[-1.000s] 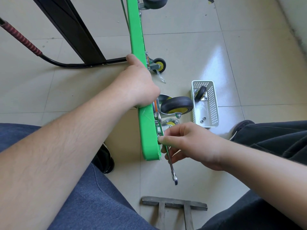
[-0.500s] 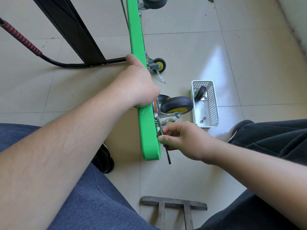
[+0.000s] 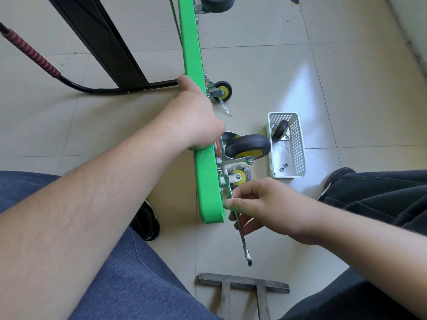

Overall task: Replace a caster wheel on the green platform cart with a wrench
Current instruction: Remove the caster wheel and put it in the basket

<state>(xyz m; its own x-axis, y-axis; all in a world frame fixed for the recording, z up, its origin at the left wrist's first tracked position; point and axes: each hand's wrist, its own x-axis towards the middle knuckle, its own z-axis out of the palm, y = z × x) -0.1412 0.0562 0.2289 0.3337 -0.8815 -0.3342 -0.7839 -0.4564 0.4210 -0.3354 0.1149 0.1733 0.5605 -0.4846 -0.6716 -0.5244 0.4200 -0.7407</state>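
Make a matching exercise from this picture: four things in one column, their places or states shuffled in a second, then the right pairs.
Things:
1. wrench
2. green cart deck
3. loose caster
4. two nuts

States:
A. leaning at the basket's far end
B. lying at the basket's near end
C. pinched by the right hand
D. gripped on its edge by the left hand

Pairs: 1-C, 2-D, 3-A, 4-B

floor: grey metal T-frame (image 3: 242,288) | black stand (image 3: 101,40) | red-wrapped bar (image 3: 34,55)
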